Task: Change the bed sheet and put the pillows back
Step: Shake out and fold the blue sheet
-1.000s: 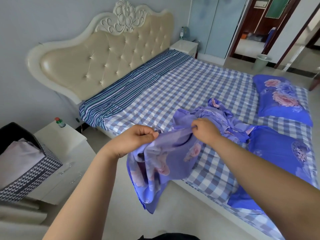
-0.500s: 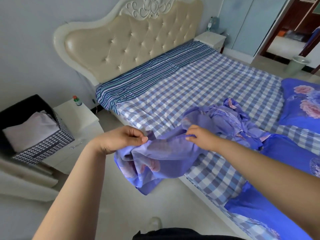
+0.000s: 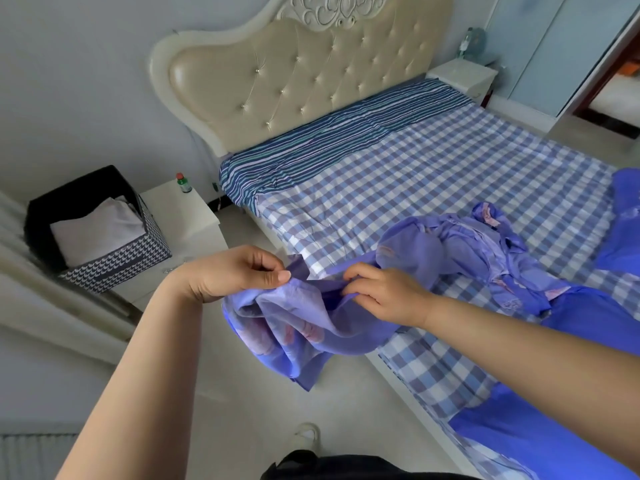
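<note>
my left hand [image 3: 239, 271] pinches an edge of the purple floral sheet [image 3: 311, 320] between thumb and curled fingers, and my right hand [image 3: 377, 292] grips the same edge a little further along, fingers tucked into the fold. the sheet sags between and below them over the side of the bed [image 3: 415, 174], its lower corner hanging toward the floor, while the rest lies bunched on the checked cover [image 3: 467, 161] just beside my right wrist. two blue pillows [image 3: 627, 216] lie toward the foot, one near my right forearm. i judge the risk is grabbing the wrong edge in this tangle, so the sheet would open twisted, or the hanging corner dragging on the floor if i pull sideways. compared with half a second ago, my hands sit slightly wider apart and the view has swung left, so the basket [image 3: 104, 230] and nightstand [image 3: 180, 209] show more.
</note>
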### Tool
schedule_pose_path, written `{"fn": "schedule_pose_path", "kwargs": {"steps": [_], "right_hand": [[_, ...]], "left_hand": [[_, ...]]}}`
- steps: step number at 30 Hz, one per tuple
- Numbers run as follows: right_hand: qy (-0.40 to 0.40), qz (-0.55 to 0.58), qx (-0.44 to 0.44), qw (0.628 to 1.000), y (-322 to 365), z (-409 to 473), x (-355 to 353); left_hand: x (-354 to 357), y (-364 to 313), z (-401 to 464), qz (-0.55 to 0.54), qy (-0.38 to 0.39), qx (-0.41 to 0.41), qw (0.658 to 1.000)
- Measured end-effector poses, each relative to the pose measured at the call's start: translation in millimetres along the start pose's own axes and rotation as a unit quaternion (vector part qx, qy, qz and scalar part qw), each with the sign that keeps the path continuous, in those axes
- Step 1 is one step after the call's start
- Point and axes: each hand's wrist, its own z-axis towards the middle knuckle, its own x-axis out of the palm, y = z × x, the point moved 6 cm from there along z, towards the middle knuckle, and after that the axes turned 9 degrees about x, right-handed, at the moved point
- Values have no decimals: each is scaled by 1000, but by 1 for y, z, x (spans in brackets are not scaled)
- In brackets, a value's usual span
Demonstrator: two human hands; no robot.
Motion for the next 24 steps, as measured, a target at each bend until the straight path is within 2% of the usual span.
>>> {"fn": "schedule_pose_path", "kwargs": {"steps": [2, 7, 11, 14, 15, 17, 18, 20, 21, 22, 24], "right_hand": [[2, -1, -10, 1000, -2, -5, 0], [171, -26, 126, 977, -34, -9, 25], [238, -86, 173, 952, -78, -21, 39], [186, -161, 112, 963, -85, -23, 33], [231, -170, 120, 951, -90, -27, 38], [339, -159, 189, 908, -98, -40, 49], [342, -142, 220, 902, -103, -42, 49], [300, -99, 269, 910, -108, -40, 39], [254, -71, 303, 916, -113, -38, 27], [199, -51, 334, 920, -116, -34, 7], [72, -40, 383, 920, -129, -22, -44]], "left_hand": [[3, -3, 1, -21, 3, 4, 1000], [9, -15, 12, -42, 8, 21, 999], [2, -19, 13, -53, -22, 33, 998], [-8, -24, 12, -52, -55, 40, 996], [-11, -28, 12, -54, -64, 43, 996], [-19, -34, 10, -62, -86, 52, 993], [-25, -35, 8, -65, -101, 50, 991], [-41, -36, 5, -42, -149, 36, 987], [-53, -34, 4, 7, -189, 20, 982], [-64, -33, 5, 82, -232, 2, 969], [-81, -28, 14, 224, -308, -44, 924]]}}
